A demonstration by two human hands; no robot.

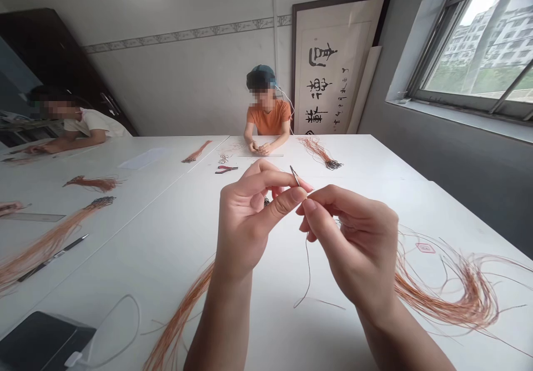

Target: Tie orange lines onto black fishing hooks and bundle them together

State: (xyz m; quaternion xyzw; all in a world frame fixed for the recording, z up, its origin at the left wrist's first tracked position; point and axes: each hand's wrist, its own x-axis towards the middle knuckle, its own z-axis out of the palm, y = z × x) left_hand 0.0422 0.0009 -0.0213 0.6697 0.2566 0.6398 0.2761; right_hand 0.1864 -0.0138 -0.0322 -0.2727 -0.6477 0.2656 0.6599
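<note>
A broad white table with a smooth, seamed top (175,221) spreads before a pale wall (187,82) banded by a grey patterned border strip (187,36). A dark-brown cabinet (54,49) stands left; right, near a dark-framed black-calligraphy panel (353,54), daylight enters a metal-framed sliding window (478,60).

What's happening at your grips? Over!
Left grip: pinching slim dark piece. Right grip: pinched close by. Thin wire hanging below. Copper-coloured strands lie either side; nothing blocking.

The left grip (252,218) and the right grip (356,237) are bare human hands, with slim fingers (272,178) and short thumbnails (310,205); the forearms (228,318) are also bare and slender.
</note>
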